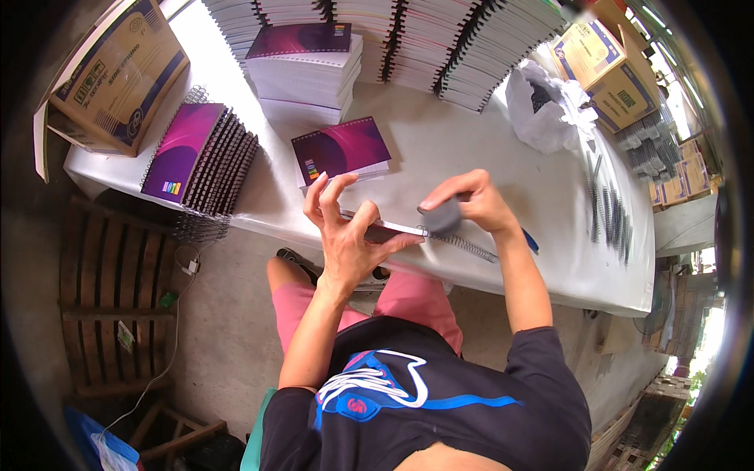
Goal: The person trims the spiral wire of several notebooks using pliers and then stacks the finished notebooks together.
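Observation:
My left hand (343, 243) grips a thin notebook (393, 228), held tilted over the table's near edge, thumb on one face and fingers on the other. From the notebook's right end a dark spiral binding coil (470, 249) sticks out to the right. My right hand (485, 206) is closed on a dark grey, rounded thing (442, 217), smeared by motion, right beside the coil; its kind I cannot make out. Just beyond my left fingers lies a small pile of unbound notebooks (342, 147) with a purple cover on top.
Coil-bound purple notebooks (184, 153) are stacked at left by an open carton (118, 78). Taller page stacks (302, 74) stand behind. Loose coils (609, 208), a white plastic bag (542, 110) and cartons (605, 71) occupy the right. A blue object (532, 240) lies by my right forearm.

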`<state>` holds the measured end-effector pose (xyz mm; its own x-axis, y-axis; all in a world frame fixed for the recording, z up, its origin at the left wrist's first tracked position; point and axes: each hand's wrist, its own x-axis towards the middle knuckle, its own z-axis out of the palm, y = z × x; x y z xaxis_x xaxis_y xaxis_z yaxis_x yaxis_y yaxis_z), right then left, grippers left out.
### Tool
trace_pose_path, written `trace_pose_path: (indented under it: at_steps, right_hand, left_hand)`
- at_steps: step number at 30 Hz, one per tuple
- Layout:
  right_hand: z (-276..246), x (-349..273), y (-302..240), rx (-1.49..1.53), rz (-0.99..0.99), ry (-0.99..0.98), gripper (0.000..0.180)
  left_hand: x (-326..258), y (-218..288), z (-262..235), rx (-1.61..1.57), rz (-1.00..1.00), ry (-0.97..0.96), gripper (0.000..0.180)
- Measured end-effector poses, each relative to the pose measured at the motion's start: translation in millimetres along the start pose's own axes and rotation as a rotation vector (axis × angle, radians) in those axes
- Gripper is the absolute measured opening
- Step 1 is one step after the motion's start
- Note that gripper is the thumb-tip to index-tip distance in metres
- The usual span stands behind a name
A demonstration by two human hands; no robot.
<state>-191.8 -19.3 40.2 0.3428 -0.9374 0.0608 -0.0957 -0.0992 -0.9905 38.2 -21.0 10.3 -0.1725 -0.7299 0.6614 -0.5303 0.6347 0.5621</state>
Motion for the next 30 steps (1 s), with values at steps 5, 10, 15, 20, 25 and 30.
trace_pose_path:
  at_steps: [5, 10, 15, 20, 25, 30]
  right_hand:
    - [0, 5, -15, -0.204, 0.048, -0.09, 0.028]
    - [7, 4, -21, -0.221, -0.124, -0.111, 0.023]
    - [19, 6, -18, 0.168, -0.326, -0.118, 0.031]
    - [21, 8, -8, -0.116, -0.137, 0.165, 0.03]
    - [29, 8, -2, -0.399, -0.066, 0.232, 0.031]
    - [42, 12, -15, -0.342, -0.256, 0.065, 0.027]
  left_hand:
    - [-2, 0, 0, -0.076, -0.032, -0.031, 0.051]
    - [0, -5, 1, -0.137, -0.024, -0.086, 0.049]
    - [0, -11, -1, -0.117, 0.001, -0.123, 0.049]
    - [-1, -23, 5, -0.252, -0.057, -0.016, 0.059]
    - [-3, -25, 6, -0.335, -0.101, -0.034, 0.059]
    - [-6, -32, 9, -0.459, -0.137, -0.06, 0.056]
